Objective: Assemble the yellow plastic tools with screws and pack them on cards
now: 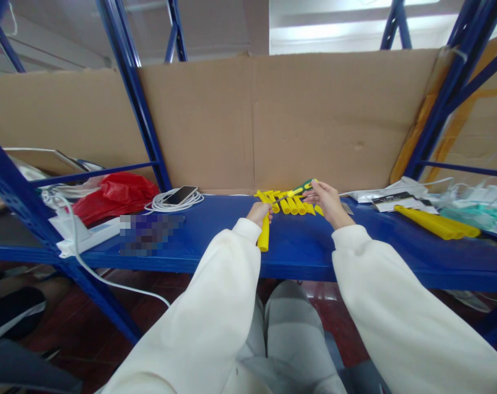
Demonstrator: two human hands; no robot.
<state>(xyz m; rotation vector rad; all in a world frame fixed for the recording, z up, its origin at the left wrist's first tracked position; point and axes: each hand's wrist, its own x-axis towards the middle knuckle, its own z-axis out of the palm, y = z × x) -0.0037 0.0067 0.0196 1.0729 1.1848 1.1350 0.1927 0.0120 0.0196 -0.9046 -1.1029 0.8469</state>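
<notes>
Okay, yellow tube [263,241] is just below frame centre, upper part inside the left hand [259,213], wide end pointing down toward the bottom of the frame. Left hand is closed around it, grasping. Right hand [324,201], a bit right of centre, grips the green-and-yellow handle of a screwdriver [300,189] with its fingers; the shaft slants down-left to the left hand. Can't tell if the tip touches the tube, too small.

Row of yellow pieces [293,206] lies side by side between and behind the hands, mid-frame, on the blue surface [215,241]. Both arms in white sleeves [223,284], coming in from the lower edge; grey trousers [293,323] bottom centre.

Left of centre: phone [182,195] resting on a coiled white cable [158,205], then a red plastic bag [117,196] and a white power strip [98,234] nearer the front edge. Pixelated patch beside the strip, unreadable.

Right of frame: long yellow pieces [432,223] lying slanted, black-and-white packet [398,201] just behind, clear and greenish plastic [469,214] at far right.

Cardboard [199,120] stands upright across the back, blue metal posts [129,82] upper left and upper right.
</notes>
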